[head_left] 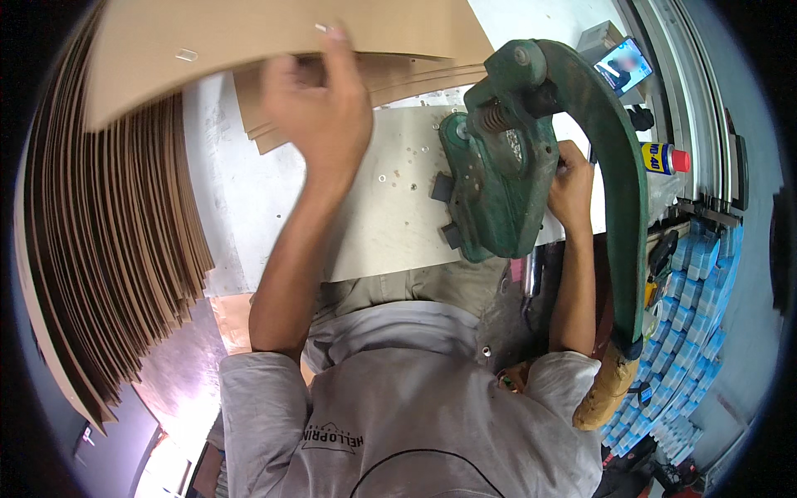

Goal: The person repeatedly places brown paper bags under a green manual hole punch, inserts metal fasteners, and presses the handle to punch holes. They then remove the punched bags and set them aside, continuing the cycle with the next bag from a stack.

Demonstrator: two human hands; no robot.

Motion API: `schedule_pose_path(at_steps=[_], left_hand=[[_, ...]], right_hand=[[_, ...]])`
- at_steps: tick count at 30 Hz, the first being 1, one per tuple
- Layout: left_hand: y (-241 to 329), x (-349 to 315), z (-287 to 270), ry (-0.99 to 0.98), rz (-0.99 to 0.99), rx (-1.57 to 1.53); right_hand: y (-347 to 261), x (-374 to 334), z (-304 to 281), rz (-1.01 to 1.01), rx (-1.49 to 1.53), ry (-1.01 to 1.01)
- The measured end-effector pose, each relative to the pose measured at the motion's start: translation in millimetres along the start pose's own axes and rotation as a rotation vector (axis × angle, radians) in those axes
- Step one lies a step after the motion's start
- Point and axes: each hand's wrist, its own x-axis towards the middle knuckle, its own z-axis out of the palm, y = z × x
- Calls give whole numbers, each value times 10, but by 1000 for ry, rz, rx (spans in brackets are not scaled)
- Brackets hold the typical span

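My left hand, blurred by motion, is raised at the near edge of a large brown board. Its fingers are spread apart over that edge, with no object visible between them. The board bends upward along its near edge and has small oblong holes. Several more brown boards lie beneath it. My right hand is curled closed beside a green cast-metal lever press, whose body hides part of the fingers. What that hand holds, if anything, cannot be made out.
Many brown boards stand stacked at the left. Small metal rings lie on the pale sheet. The press's long lever arcs toward me, ending in a wrapped handle. Right are a spray can, a phone and blue packs.
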Motion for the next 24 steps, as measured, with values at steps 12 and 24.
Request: schedule_pose_path(at_steps=[12,24], left_hand=[[-3,-252,-625,-637,99,421],[-435,276,-524,-997,479,646]], right_hand=[[-34,-89,-88,-84,102,-15],[-311,176,62,90,314,-233]])
